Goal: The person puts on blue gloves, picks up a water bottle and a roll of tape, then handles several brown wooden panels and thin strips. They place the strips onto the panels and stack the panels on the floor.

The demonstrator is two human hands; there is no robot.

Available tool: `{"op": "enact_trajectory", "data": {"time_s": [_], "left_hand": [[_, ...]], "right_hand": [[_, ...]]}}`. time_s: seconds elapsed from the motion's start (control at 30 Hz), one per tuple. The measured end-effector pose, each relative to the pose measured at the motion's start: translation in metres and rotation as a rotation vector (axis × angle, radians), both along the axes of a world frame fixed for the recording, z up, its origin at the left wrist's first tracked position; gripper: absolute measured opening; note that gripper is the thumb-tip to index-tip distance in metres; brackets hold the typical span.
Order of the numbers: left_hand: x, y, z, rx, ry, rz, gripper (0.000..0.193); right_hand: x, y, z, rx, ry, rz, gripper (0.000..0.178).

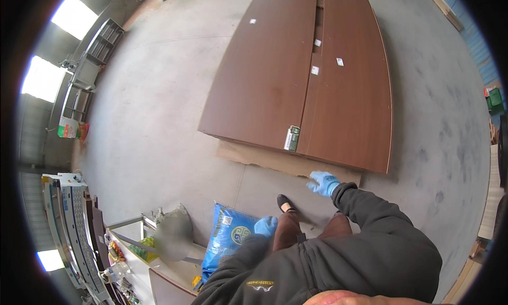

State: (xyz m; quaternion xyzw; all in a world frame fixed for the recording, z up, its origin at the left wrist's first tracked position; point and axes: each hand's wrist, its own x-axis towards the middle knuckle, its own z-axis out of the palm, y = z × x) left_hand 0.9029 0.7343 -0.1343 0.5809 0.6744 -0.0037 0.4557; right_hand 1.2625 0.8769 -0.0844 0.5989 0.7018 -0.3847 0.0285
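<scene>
In the head view, a smooth, pale grey concrete floor [153,98] runs through a workshop-like room, scuffed with dark marks on the right. Bright windows [74,16] line the far left wall above grey metal shelving [100,45]. At the near left, long panels [69,220] lean together beside a pale-sided bin [135,268] holding mixed odds and ends.

Two stacks of flat, reddish-brown boards, a left stack [259,88] and a right stack [352,109], lie side by side from the middle to the far end, with a narrow gap between them. Their faces look smooth and faintly grained; a torn-edged brown cardboard sheet [254,159] shows under their near end.

The right hand [323,184], in a light-blue glove, is just off that near edge, its fingers apart and loosely bent. The left hand [265,226], gloved alike, is curled next to a glossy blue sack [225,241] at the near left; whether it grips anything cannot be told.

The sack carries a round, gold-toned emblem and a square code. Small white labels [339,62] dot the boards, their print too small to read.
</scene>
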Motion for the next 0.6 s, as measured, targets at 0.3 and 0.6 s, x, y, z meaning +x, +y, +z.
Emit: {"op": "enact_trajectory", "data": {"time_s": [0.3,0.6], "left_hand": [[-0.173,0.06,0.121,0.114,0.005,0.444,0.047],[-0.342,0.118,0.16,0.413,0.194,0.787,0.049]], "right_hand": [[-0.134,0.011,0.05,-0.346,-0.084,0.201,0.064],[-0.233,0.182,-0.007,-0.259,-0.59,0.272,0.088]]}}
